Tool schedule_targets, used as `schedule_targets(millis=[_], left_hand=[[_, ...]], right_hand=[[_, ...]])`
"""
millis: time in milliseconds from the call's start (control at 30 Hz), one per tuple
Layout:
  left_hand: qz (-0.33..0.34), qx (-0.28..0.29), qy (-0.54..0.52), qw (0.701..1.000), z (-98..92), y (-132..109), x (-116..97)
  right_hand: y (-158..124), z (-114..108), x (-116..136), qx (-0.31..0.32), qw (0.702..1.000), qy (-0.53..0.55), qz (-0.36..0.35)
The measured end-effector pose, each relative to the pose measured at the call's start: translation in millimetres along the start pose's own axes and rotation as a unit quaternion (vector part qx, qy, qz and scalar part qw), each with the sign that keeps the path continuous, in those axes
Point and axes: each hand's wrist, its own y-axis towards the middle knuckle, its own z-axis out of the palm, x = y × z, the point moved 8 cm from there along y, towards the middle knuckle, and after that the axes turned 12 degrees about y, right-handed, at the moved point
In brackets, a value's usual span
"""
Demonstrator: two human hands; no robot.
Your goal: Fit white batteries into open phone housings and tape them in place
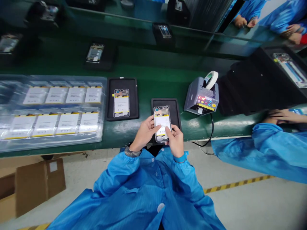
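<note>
Between my two hands is an opened smartphone [162, 120], tilted a little, with a white battery in its frame. My left hand [144, 131] grips its left edge, thumb pressed on the battery. From the other side my right hand [176, 139] holds the right edge, its thumb also on the battery. Under the phone lies a black foam tray [176, 111], partly covered by phone and hands. To the left, a second black tray [133, 95] carries another opened phone [121, 103] with a battery inside.
A clear plastic tray [103, 110] with several batteries lies at left. A tape dispenser [202, 95] stands right, its cable hanging over the bench edge. Black trays [249, 83] are stacked beyond it, beside a co-worker's sleeve [268, 140]. More phones sit farther back; a cardboard box [39, 185] is on the floor.
</note>
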Motion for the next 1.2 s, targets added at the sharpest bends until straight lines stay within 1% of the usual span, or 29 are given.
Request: schedule_targets(millis=[67, 200, 267, 333, 367, 400, 433, 467, 500, 533, 600, 667, 733, 867, 933, 1000, 1033, 1067, 1133, 1200], left_hand=[[-0.002, 0.01, 0.005, 1.0, 1.9, 7, 5], [0.019, 0.004, 0.048, 0.999, 5.9, 33, 9], [0.032, -0.007, 0.098, 0.995, 8.2, 43, 8], [0.054, -0.047, 0.189, 0.979, 6.5, 44, 2], [0.077, -0.08, 0.252, 0.961, 4.3, 39, -3], [0.108, -0.113, 0.322, 0.934, 3.2, 31, -9], [0.147, -0.136, 0.395, 0.897, 4.9, 21, -16], [0.187, -0.14, 0.461, 0.856, 9.9, 9, -20], [0.223, -0.123, 0.518, 0.816, 17.7, -1, -20], [0.25, -0.092, 0.564, 0.782, 26.1, -10, -16], [0.277, -0.029, 0.626, 0.728, 38.3, -23, -3], [0.279, -0.002, 0.664, 0.694, 41.6, -28, 8], [0.281, 0.009, 0.691, 0.666, 41.4, -31, 13], [0.291, 0.033, 0.737, 0.61, 39.5, -40, 19], [0.278, 0.025, 0.761, 0.585, 34.2, -37, 21], [0.251, 0.008, 0.781, 0.571, 26.0, -19, 17], [0.233, -0.005, 0.788, 0.57, 20.5, -3, 11], [0.213, -0.017, 0.792, 0.572, 14.0, 19, 3], [0.164, -0.035, 0.794, 0.584, -2.6, 74, -20], [0.121, -0.018, 0.792, 0.599, -19.4, 135, -49]], right_hand=[[7, -13, 5, -0.015, 1.0, -0.004, -0.026], [13, -49, 34, -0.07, 0.987, -0.04, -0.14], [12, -63, 45, -0.095, 0.976, -0.071, -0.183], [8, -73, 50, -0.109, 0.967, -0.103, -0.207], [5, -76, 51, -0.113, 0.963, -0.12, -0.214], [2, -79, 50, -0.119, 0.958, -0.139, -0.222], [-2, -82, 50, -0.125, 0.951, -0.162, -0.234], [-7, -83, 50, -0.127, 0.941, -0.19, -0.251], [-13, -83, 50, -0.122, 0.928, -0.222, -0.273], [-19, -81, 50, -0.11, 0.913, -0.256, -0.298], [-29, -76, 47, -0.065, 0.879, -0.324, -0.343], [-36, -72, 37, -0.016, 0.853, -0.373, -0.365], [-38, -71, 27, 0.011, 0.836, -0.397, -0.379], [-37, -71, 17, 0.012, 0.804, -0.408, -0.432], [-30, -65, 16, 0.005, 0.791, -0.411, -0.453], [-19, -56, 18, -0.005, 0.787, -0.411, -0.461], [-13, -50, 20, -0.01, 0.788, -0.408, -0.46], [-7, -44, 23, -0.015, 0.792, -0.404, -0.457], [0, -34, 29, -0.018, 0.805, -0.391, -0.445], [-4, -29, 39, -0.001, 0.822, -0.371, -0.432]])
